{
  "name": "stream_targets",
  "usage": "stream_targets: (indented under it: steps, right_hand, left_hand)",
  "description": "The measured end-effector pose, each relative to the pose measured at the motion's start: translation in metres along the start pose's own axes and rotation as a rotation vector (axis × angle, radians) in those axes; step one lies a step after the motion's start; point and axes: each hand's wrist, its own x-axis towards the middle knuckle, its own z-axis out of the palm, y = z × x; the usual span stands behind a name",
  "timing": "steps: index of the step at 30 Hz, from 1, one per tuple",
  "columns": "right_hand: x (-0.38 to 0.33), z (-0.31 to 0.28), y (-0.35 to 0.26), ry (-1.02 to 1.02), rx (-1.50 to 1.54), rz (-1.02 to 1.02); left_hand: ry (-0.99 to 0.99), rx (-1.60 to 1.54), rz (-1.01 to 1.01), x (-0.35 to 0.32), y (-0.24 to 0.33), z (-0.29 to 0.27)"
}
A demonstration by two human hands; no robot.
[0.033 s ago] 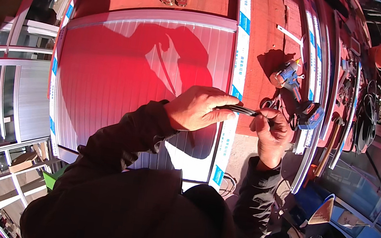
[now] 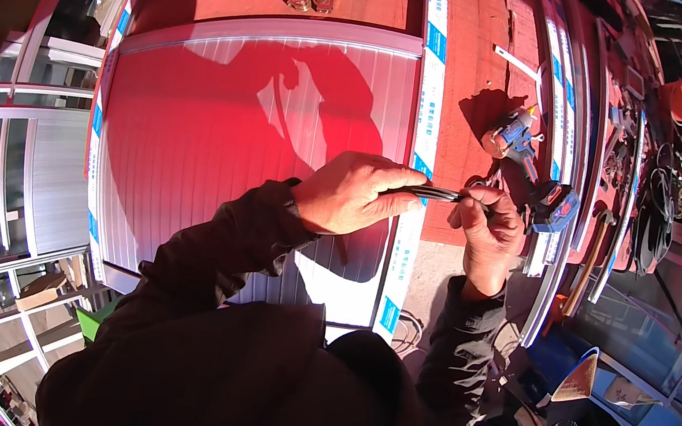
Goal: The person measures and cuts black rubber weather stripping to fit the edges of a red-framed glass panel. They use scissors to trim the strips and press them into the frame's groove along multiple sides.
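Black strip bundle (image 2: 437,194) pinched in both hands above the film-edged stile

Starting at the left, we see a ribbed panel (image 2: 203,182) lying flat, much of it under the person's shadow. That hard mix of glare and dark could, we think, hide a fine detail or make an edge easy to misjudge.

Further right, the left hand (image 2: 366,192) is closed on the bundle, thumb and forefinger to either side of it. We judge that too light a pinch would let the separate strands slide over each other and lose their line.

The bundle spans the short gap between the hands, over the stile (image 2: 428,120) with its blue-and-white film. If the strands were pulled unevenly, we would expect a twist or kink here; dropped, they could catch on the film.

At the right end, the right hand (image 2: 492,228) grips the bundle in its fingertips, which hide the finish of the strands. Because we cannot see those ends, one could slip out unnoticed.

Just beyond, a cordless drill (image 2: 529,164) lies on the red work surface (image 2: 473,55). A wide swing of the right hand might knock it or snag a strand on it. Farther right lie a hammer (image 2: 590,257) and a black coil (image 2: 655,209), both clear of the hands.
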Motion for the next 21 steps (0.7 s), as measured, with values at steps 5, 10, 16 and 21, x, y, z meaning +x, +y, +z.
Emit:
stream_targets:
  steps: [5,10,16,21]
  right_hand:
    - [0.052,0.005,0.071,0.131,-0.475,-0.043]
    - [0.073,0.02,0.14,-0.148,-1.382,-0.303]
    - [0.083,0.038,0.15,-0.179,-1.561,-0.163]
    - [0.09,0.045,0.14,-0.229,-1.605,-0.022]
  left_hand:
    - [0.287,-0.341,-0.433,0.043,-0.047,0.002]
    - [0.37,-0.259,-0.562,0.072,-0.168,0.048]
    - [0.457,-0.132,-0.535,0.076,-0.194,0.054]
    - [0.448,-0.039,-0.547,0.09,-0.194,0.054]
